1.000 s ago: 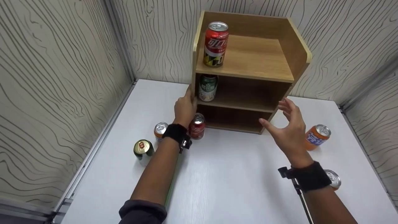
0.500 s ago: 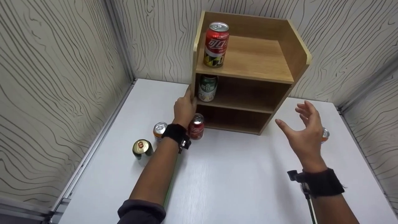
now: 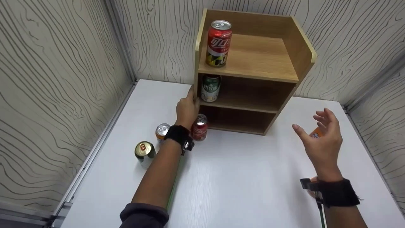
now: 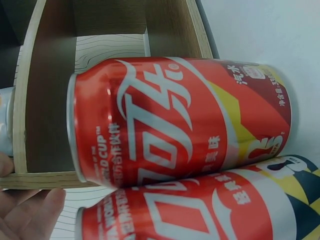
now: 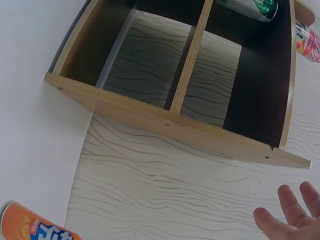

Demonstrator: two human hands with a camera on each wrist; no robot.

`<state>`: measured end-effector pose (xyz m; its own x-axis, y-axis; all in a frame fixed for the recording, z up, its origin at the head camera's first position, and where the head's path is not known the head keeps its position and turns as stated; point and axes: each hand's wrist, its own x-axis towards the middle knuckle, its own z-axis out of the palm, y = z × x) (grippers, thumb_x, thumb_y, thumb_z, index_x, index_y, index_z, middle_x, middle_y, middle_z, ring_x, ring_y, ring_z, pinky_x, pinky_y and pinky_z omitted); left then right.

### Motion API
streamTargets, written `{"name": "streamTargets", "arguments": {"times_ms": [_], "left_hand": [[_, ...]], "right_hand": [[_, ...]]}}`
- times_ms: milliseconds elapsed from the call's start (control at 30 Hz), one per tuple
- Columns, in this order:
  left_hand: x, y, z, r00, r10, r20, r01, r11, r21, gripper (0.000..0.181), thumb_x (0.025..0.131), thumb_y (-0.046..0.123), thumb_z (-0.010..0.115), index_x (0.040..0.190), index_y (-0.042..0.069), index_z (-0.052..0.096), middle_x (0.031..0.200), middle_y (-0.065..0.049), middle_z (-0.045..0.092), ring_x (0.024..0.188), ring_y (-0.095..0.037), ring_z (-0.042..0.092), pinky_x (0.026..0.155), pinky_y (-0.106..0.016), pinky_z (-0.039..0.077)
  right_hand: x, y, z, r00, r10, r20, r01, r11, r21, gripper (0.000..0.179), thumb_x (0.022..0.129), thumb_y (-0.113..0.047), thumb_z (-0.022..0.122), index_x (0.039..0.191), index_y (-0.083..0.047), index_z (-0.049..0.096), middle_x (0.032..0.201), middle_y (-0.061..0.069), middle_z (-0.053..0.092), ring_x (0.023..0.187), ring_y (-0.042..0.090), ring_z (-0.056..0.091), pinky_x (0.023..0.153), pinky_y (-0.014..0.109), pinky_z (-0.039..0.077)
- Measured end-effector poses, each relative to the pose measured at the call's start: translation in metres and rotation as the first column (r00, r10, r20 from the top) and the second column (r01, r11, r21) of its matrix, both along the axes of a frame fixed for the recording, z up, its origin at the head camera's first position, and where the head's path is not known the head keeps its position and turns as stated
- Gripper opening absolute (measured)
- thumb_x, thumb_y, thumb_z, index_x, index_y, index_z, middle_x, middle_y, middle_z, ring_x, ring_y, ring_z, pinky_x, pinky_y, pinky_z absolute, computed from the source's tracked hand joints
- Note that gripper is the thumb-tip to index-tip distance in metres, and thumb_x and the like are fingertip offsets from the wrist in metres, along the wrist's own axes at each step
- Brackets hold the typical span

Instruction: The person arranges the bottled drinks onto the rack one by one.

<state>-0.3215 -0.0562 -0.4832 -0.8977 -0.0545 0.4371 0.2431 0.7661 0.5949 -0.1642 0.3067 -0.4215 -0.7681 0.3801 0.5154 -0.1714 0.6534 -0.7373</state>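
Note:
A small wooden shelf unit (image 3: 253, 60) stands at the back of the white table. My left hand (image 3: 187, 110) grips its left side panel, with fingertips (image 4: 40, 215) on the outside of the edge. A red cola can (image 3: 219, 44) stands on the top level, and a green-and-white can (image 3: 210, 88) at the left of the middle one. Below my left hand, another red can (image 3: 199, 129) stands on the table; two red cans appear close up in the left wrist view. Right of the unit, my right hand (image 3: 326, 142) hovers with nothing in it, partly covering an orange soda can (image 5: 30, 225).
Left of my left forearm stand a dark green can with a gold lid (image 3: 145, 153) and an orange can (image 3: 160, 131). Behind my right wrist strap, another can (image 3: 312, 185) is mostly hidden. Patterned wall panels (image 3: 79, 95) border the table.
My right hand has moved right and slightly down, away from the shelf unit's right side, with its fingers still spread. The left hand keeps its grip on the side panel.

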Motion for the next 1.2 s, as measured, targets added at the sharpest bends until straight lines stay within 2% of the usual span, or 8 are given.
{"name": "streamTargets", "arguments": {"times_ms": [200, 433, 567, 733, 967, 1067, 1200], "left_hand": [[-0.001, 0.0, -0.001, 0.999, 0.004, -0.04, -0.004, 1.0, 0.006, 0.047, 0.102, 0.014, 0.065, 0.147, 0.005, 0.055, 0.097, -0.024, 0.079, 0.08, -0.04, 0.078, 0.068, -0.053, 0.061], [-0.001, 0.0, -0.001, 1.0, 0.013, -0.018, -0.013, 1.0, 0.005, 0.047, 0.102, 0.016, 0.065, 0.147, 0.005, 0.055, 0.095, -0.025, 0.079, 0.08, -0.041, 0.078, 0.069, -0.054, 0.06], [0.0, 0.0, 0.0, 1.0, 0.017, -0.014, -0.016, 1.0, 0.007, 0.048, 0.102, 0.016, 0.065, 0.148, 0.006, 0.055, 0.095, -0.025, 0.079, 0.081, -0.041, 0.078, 0.07, -0.054, 0.06], [0.0, 0.0, 0.002, 1.0, 0.014, -0.001, -0.014, 1.0, 0.008, 0.048, 0.103, 0.016, 0.065, 0.148, 0.006, 0.055, 0.096, -0.025, 0.079, 0.081, -0.04, 0.078, 0.07, -0.052, 0.061], [0.0, 0.0, 0.002, 1.0, 0.013, 0.025, -0.013, 1.0, 0.002, 0.052, 0.103, 0.016, 0.065, 0.153, 0.006, 0.051, 0.098, -0.024, 0.079, 0.082, -0.038, 0.078, 0.071, -0.052, 0.061], [0.0, 0.001, 0.002, 0.999, 0.017, 0.046, -0.017, 1.0, 0.004, 0.054, 0.103, 0.017, 0.065, 0.154, 0.007, 0.05, 0.101, -0.024, 0.079, 0.084, -0.038, 0.079, 0.073, -0.051, 0.062], [-0.001, 0.002, 0.002, 0.999, 0.022, 0.05, -0.022, 1.0, 0.004, 0.054, 0.104, 0.017, 0.064, 0.155, 0.008, 0.05, 0.104, -0.024, 0.079, 0.086, -0.037, 0.079, 0.074, -0.05, 0.062]], "right_hand": [[0.005, 0.01, -0.006, 0.999, -0.019, 0.04, 0.02, 1.0, -0.023, 0.09, 0.078, -0.003, 0.091, 0.155, -0.009, 0.045, 0.13, -0.025, 0.051, 0.123, -0.01, 0.052, 0.115, 0.02, 0.046], [0.011, 0.014, -0.012, 0.998, -0.032, 0.059, 0.032, 0.999, -0.002, 0.091, 0.079, -0.005, 0.09, 0.157, -0.01, 0.044, 0.14, -0.001, 0.059, 0.125, -0.01, 0.051, 0.115, 0.019, 0.045], [0.013, 0.016, -0.013, 0.996, -0.042, 0.075, 0.042, 0.999, -0.01, 0.091, 0.08, -0.005, 0.09, 0.157, -0.013, 0.043, 0.143, 0.004, 0.058, 0.127, -0.005, 0.053, 0.116, 0.018, 0.045], [0.016, 0.017, -0.015, 0.994, -0.066, 0.09, 0.067, 0.998, -0.008, 0.092, 0.08, -0.005, 0.09, 0.158, -0.014, 0.042, 0.141, 0.001, 0.058, 0.126, -0.005, 0.052, 0.115, 0.019, 0.045], [0.021, 0.02, -0.018, 0.992, -0.073, 0.099, 0.077, 0.996, -0.04, 0.091, 0.08, -0.004, 0.089, 0.158, -0.012, 0.041, 0.129, -0.028, 0.047, 0.123, -0.01, 0.049, 0.117, 0.021, 0.045], [0.024, 0.022, -0.021, 0.992, -0.074, 0.103, 0.079, 0.996, -0.047, 0.091, 0.081, -0.004, 0.088, 0.158, -0.011, 0.041, 0.128, -0.028, 0.046, 0.124, -0.01, 0.048, 0.118, 0.023, 0.045], [0.028, 0.027, -0.023, 0.992, -0.077, 0.1, 0.082, 0.996, -0.046, 0.091, 0.081, -0.004, 0.088, 0.159, -0.013, 0.041, 0.132, -0.02, 0.051, 0.124, -0.009, 0.05, 0.117, 0.021, 0.045]]}}
